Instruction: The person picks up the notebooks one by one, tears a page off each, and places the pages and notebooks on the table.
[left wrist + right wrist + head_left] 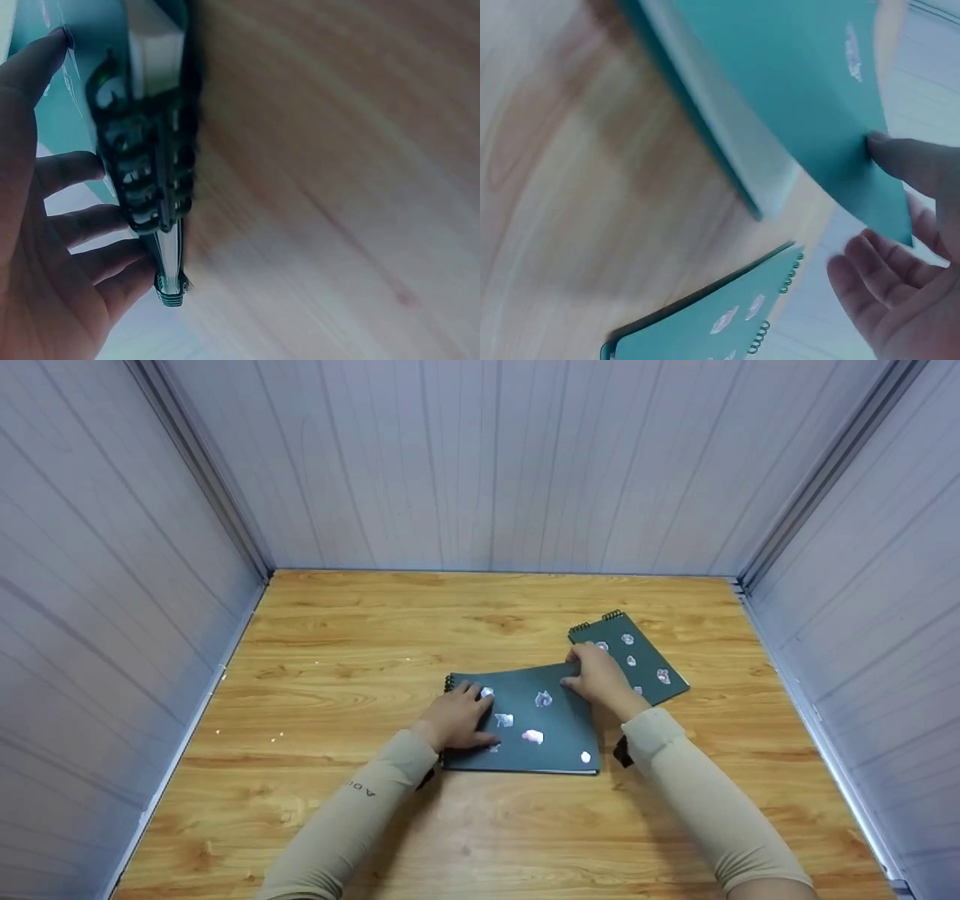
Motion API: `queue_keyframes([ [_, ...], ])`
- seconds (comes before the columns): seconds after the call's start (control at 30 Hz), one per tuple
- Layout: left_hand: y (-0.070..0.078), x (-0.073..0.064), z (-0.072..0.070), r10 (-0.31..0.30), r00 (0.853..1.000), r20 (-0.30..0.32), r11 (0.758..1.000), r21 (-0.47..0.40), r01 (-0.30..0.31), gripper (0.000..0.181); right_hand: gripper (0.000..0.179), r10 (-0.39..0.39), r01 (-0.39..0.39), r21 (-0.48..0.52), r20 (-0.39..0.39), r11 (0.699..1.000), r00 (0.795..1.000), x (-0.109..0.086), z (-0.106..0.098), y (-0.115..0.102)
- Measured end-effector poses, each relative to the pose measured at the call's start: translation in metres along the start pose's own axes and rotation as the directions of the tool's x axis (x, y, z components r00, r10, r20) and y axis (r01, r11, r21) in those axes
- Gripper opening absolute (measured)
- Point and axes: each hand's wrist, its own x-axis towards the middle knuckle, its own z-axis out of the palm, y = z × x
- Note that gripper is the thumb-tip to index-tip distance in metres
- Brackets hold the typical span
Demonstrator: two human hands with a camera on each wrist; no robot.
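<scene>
A dark green spiral notebook (559, 731) with shiny stickers on its cover lies in front of me, its wire coil (142, 169) along the left side. My left hand (456, 718) rests on the cover beside the coil, fingers spread and fairly straight. At the far right corner my right hand (602, 679) pinches the front cover (817, 127) between thumb and fingers. That corner is lifted and bent, with a gap showing between it and the pale pages (735, 142) in the right wrist view.
A smaller green spiral notebook (649, 664), also stickered, lies at an angle behind the right hand, partly covered by it. Pale panel walls (465, 465) close off the wooden table (360, 622) at the back and both sides. Tiny white specks dot the left part.
</scene>
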Motion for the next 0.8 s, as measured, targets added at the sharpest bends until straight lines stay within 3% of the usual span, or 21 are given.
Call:
queue_keyframes([
  [0.1,-0.001,0.0,-0.002,0.006,1.0,-0.016,1.0,0.011,-0.006,0.087,0.028,0.049,-0.044,0.164,-0.028,0.986,0.998,-0.004,-0.005,0.0],
  [0.2,-0.001,0.0,-0.002,0.006,1.0,-0.02,1.0,0.014,-0.005,0.087,0.021,0.106,-0.091,0.299,-0.036,0.95,0.994,-0.011,-0.008,0.005],
  [0.37,0.0,-0.003,0.001,0.012,1.0,-0.019,1.0,0.004,-0.012,0.087,0.016,0.199,-0.185,0.484,0.022,0.855,0.98,-0.026,-0.006,0.017],
  [0.5,0.0,-0.005,0.002,0.021,0.999,-0.039,1.0,-0.007,-0.021,0.084,0.014,0.251,-0.258,0.557,0.091,0.79,0.964,-0.035,-0.004,0.02],
  [0.8,0.003,-0.006,0.001,-0.011,0.999,-0.032,1.0,-0.012,0.01,0.085,0.01,0.261,-0.273,0.497,0.095,0.824,0.961,-0.038,-0.003,0.019],
])
